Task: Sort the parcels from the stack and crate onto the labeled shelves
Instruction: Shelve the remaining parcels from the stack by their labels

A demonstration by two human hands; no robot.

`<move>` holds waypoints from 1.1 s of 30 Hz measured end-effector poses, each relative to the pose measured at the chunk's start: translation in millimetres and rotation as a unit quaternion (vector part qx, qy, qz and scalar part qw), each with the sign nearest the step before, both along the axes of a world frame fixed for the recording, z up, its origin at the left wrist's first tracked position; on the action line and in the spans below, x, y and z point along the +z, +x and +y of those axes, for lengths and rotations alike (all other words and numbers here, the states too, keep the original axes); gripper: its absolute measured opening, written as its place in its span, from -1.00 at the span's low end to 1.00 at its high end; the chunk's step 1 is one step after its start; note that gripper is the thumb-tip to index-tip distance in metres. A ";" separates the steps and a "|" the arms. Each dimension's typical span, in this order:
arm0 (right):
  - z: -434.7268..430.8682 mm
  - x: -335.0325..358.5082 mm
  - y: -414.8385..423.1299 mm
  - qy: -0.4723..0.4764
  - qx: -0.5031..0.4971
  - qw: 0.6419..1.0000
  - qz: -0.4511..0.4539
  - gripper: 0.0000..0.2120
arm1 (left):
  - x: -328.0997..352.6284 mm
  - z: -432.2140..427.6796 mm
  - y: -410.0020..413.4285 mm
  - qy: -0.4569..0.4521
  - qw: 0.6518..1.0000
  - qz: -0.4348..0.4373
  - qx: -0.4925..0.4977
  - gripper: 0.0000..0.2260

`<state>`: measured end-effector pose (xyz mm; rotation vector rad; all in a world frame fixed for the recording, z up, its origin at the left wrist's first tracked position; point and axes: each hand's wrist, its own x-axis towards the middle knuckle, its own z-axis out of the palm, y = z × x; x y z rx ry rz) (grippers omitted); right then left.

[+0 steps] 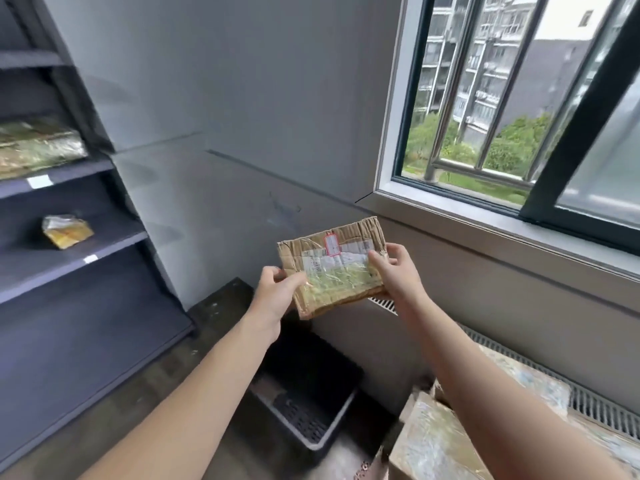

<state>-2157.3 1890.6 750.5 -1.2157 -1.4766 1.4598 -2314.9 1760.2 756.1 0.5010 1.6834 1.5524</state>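
Holding mid-air, well apart from the shelves (pixel 69 251): a flat cardboard parcel (pixel 332 266) is gripped at both ends, left hand (pixel 273 296) & right hand (pixel 394 275), fingers curled round its edges. Two pkgs (pixel 67 230) are already shelved; a stack (pixel 433 441) is left to sort. Crate (pixel 304 403) contents can't be told.

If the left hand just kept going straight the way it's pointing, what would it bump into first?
The cardboard parcel that the left hand holds; behind it, probably the grey wall near the window, though depth is unclear.
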 end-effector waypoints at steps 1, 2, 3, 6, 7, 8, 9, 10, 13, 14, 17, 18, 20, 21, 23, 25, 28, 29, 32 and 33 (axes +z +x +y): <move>-9.5 1.7 -13.3 0.006 0.007 1.000 -0.003 -0.76 | -1.0 -11.5 -12.9 0.000 1.000 -0.003 0.011 -0.81; -19.8 3.9 -27.2 0.010 0.014 1.000 -0.003 -0.76 | -1.4 -24.7 -26.3 -0.003 1.000 -0.006 0.020 -0.79; -30.4 6.3 -41.5 0.013 0.024 1.000 -0.002 -0.77 | -0.7 -39.4 -39.3 -0.006 1.000 -0.008 0.029 -0.76; -64.5 15.3 -84.1 0.036 0.060 0.997 -0.011 -0.79 | -0.3 -85.0 -77.4 -0.007 0.998 -0.027 0.061 -0.63; -77.1 18.5 -97.9 0.044 0.072 0.996 -0.018 -0.79 | -0.5 -100.3 -89.6 -0.008 0.997 -0.029 0.072 -0.64; -88.9 21.0 -111.5 0.051 0.082 0.995 -0.024 -0.78 | 0.9 -115.7 -100.7 -0.008 0.996 -0.027 0.081 -0.69; -101.0 23.8 -124.6 0.054 0.090 0.994 -0.031 -0.77 | 2.6 -130.8 -111.5 -0.005 0.996 -0.018 0.091 -0.76; -112.0 25.3 -137.7 0.060 0.097 0.993 -0.042 -0.74 | 4.4 -145.4 -122.3 -0.002 0.995 -0.005 0.100 -0.82; -143.8 27.5 -175.8 0.114 0.114 0.981 -0.112 -0.61 | 11.4 -188.4 -153.4 -0.003 0.989 0.073 0.125 -0.92; -155.9 28.3 -188.6 0.138 0.126 0.974 -0.128 -0.57 | 14.1 -201.5 -164.0 -0.009 0.985 0.114 0.130 -0.94; -191.5 24.3 -225.8 0.220 0.186 0.946 -0.151 -0.36 | 22.1 -236.1 -195.4 -0.077 0.949 0.275 0.134 -0.92; -200.2 21.6 -236.7 0.235 0.200 0.937 -0.164 -0.31 | 26.0 -246.2 -205.2 -0.108 0.931 0.319 0.143 -0.87; -214.9 16.8 -253.9 0.274 0.218 0.915 -0.201 -0.25 | 35.8 -267.8 -222.1 -0.145 0.904 0.369 0.160 -0.79; -221.3 14.6 -260.8 0.300 0.225 0.900 -0.224 -0.21 | 41.3 -279.2 -228.9 -0.153 0.896 0.383 0.164 -0.78; -234.3 12.9 -274.1 0.344 0.238 0.879 -0.229 -0.14 | 49.6 -298.8 -241.1 -0.169 0.887 0.401 0.153 -0.82; -247.0 14.5 -288.5 0.363 0.292 0.861 -0.205 -0.11 | 55.1 -313.4 -249.2 -0.191 0.874 0.429 0.127 -0.76; -265.3 15.9 -311.7 0.400 0.447 0.770 -0.217 -0.21 | 67.2 -328.1 -253.6 -0.212 0.849 0.473 0.107 -0.65; -272.0 17.0 -317.3 0.397 0.491 0.746 -0.212 -0.22 | 72.6 -332.1 -253.9 -0.224 0.839 0.484 0.105 -0.65; -287.7 21.7 -328.4 0.294 0.577 0.752 -0.124 -0.31 | 90.8 -342.3 -254.1 -0.264 0.812 0.506 0.123 -0.67; -291.0 23.4 -331.3 0.248 0.597 0.757 -0.094 -0.35 | 96.4 -345.6 -254.0 -0.273 0.808 0.505 0.132 -0.68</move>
